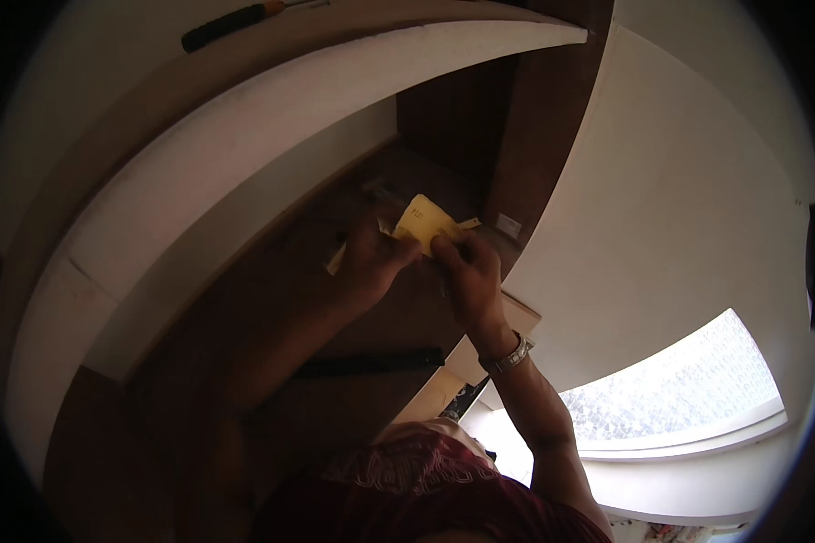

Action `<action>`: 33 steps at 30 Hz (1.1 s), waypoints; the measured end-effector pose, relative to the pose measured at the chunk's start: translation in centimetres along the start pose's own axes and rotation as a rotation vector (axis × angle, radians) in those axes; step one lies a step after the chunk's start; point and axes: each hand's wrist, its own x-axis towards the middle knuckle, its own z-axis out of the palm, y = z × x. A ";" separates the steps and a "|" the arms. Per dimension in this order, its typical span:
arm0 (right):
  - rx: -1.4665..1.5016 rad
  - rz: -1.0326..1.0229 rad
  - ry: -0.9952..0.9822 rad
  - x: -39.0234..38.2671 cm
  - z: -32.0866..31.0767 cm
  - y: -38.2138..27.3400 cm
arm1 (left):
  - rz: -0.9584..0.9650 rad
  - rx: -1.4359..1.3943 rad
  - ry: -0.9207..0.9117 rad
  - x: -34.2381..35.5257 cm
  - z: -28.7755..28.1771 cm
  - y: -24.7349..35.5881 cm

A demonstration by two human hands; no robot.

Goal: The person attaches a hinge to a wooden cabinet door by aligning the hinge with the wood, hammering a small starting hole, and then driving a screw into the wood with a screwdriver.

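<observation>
Small yellow paper card (423,220), flat and thin with a bent corner, pinched between both hands deep inside the dark brown wooden shelf (317,271), near its back right corner. Left hand (378,256) closed on the card's lower left edge; right hand (465,261), metal wristwatch (509,355) below, gripping the right edge. Handling apparently midway; card not yet set down.

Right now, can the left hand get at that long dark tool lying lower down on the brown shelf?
Probably yes, but not freely. The left hand is pinching the yellow paper together with the right hand. The long dark tool lies bare below the left forearm with nothing across it, so it would have to let go first.
</observation>
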 end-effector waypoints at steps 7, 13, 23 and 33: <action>-0.083 -0.143 0.139 -0.7 0.3 0.1 | 0.064 0.037 0.118 0.8 -0.8 -0.9; -0.272 -0.341 0.029 -3.0 2.4 -1.5 | -0.243 -0.813 -0.254 1.1 -2.6 -2.0; -0.438 -0.707 0.040 -2.4 2.7 -2.5 | -0.328 -0.766 -0.139 0.6 -0.8 -1.4; -0.478 -0.407 0.014 -2.0 1.0 -2.7 | -0.281 -0.545 -0.121 -0.1 -4.3 -2.9</action>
